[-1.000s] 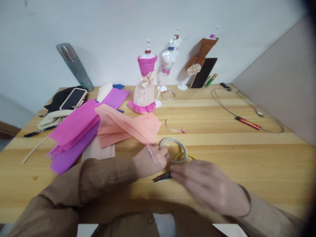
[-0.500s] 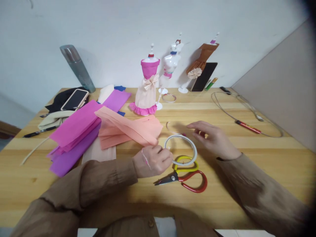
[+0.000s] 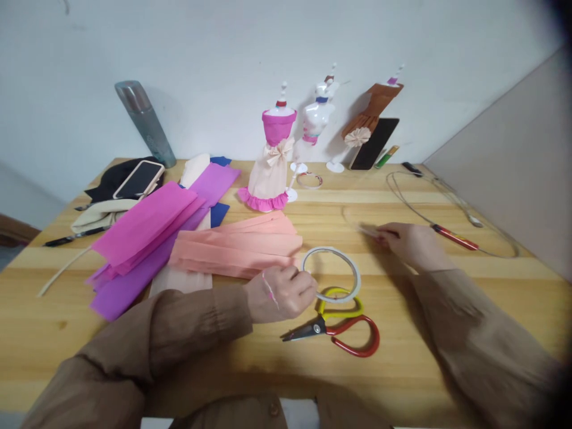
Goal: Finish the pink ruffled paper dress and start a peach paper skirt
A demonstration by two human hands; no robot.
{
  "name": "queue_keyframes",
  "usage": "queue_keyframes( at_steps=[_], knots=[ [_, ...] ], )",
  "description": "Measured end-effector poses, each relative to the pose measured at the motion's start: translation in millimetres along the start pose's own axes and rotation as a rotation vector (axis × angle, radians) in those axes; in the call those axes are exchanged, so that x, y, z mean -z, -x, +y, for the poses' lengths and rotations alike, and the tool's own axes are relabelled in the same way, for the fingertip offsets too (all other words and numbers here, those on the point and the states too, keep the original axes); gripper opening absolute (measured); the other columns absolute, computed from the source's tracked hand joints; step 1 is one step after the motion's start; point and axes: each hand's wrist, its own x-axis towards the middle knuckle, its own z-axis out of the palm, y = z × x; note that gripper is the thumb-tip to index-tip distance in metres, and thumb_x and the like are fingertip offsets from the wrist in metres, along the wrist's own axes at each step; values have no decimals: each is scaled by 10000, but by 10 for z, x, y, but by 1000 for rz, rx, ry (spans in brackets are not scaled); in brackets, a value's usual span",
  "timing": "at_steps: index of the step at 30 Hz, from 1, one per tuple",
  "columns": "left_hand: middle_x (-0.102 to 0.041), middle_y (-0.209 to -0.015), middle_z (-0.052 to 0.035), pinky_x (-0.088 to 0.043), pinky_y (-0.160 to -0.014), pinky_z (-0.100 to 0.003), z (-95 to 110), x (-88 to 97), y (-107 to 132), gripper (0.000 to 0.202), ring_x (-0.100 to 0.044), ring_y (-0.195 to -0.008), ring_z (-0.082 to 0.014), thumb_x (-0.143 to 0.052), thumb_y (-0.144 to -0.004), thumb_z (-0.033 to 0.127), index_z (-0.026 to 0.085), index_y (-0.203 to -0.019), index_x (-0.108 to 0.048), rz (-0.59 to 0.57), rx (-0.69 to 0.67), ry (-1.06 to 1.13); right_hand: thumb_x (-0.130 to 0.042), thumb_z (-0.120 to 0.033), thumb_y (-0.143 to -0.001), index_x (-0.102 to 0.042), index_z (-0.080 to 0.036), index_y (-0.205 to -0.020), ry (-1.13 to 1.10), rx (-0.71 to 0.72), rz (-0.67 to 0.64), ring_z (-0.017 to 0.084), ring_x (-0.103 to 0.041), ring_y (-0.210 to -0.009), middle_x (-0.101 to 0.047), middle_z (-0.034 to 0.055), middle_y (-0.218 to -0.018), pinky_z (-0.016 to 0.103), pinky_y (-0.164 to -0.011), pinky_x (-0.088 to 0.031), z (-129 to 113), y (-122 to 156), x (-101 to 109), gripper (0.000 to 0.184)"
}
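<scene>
My left hand is closed, knuckles up, between the peach crepe paper and a roll of white tape. Its fingertips are turned under, so what they grip is hidden. The paper's right end reaches just behind the knuckles. My right hand is pinched on a thin pale strip, blurred, which curls up to the left. The tape roll lies flat, overlapping the yellow handle of scissors. The scissors' other handle is red, and their dark blades point left, below my left hand.
Pink crepe paper and purple sheets lie left, near a phone. Behind stand a small dress form in pink and cream, a brown-dressed form and a bottle. A cable and red pen-like tool lie right.
My right hand has moved right and closed on the thin pale strip. The folded-over upper layer of peach paper now lies flat. My left hand stays nearly in place.
</scene>
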Motion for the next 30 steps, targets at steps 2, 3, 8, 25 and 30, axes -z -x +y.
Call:
queue_keyframes(
  at_steps=[2,3,8,25,30],
  knots=[
    [-585,-715,-45,-342,-503,-282,-9,-4,-5,184,-491,-602,-140,-468,-904,100,123,-888,-650,-5,1,-5,-530,-235,-819,-684,-205,-743,-7,-7,13,235,-595,-574,-672,91,-630,371,-567,-439,12,27,61,174],
    [-585,-715,-44,-349,-507,-281,-14,-2,-8,179,-495,-604,-139,-474,-902,100,122,-883,-651,4,7,-6,-545,-251,-821,-686,-205,-754,-6,-5,33,240,-605,-596,-678,100,-659,377,-577,-445,-23,55,94,163],
    [-597,-724,-44,-357,-492,-278,-38,-1,-15,173,-526,-614,-146,-478,-901,91,107,-902,-651,18,27,8,-562,-304,-874,-691,-216,-899,-354,364,-10,204,-643,-742,-688,105,-926,313,-588,-500,-524,315,285,158],
    [-701,-975,-106,-555,-740,-298,-138,203,15,364,-671,-874,-184,-358,-928,76,110,-1224,-568,-110,439,351,-527,-232,-879,-701,-220,-1108,27,490,4,251,-703,-899,-638,122,-1226,360,-704,-588,-468,385,-180,288],
    [-716,-880,-83,-545,-789,-336,-134,456,114,217,-684,-844,-203,-498,-871,171,147,-1007,-665,-184,864,694,-492,-98,-773,-613,-228,-1245,-20,476,6,226,-674,-1011,-532,101,-1390,323,-771,-577,-455,453,-157,505]
  ],
)
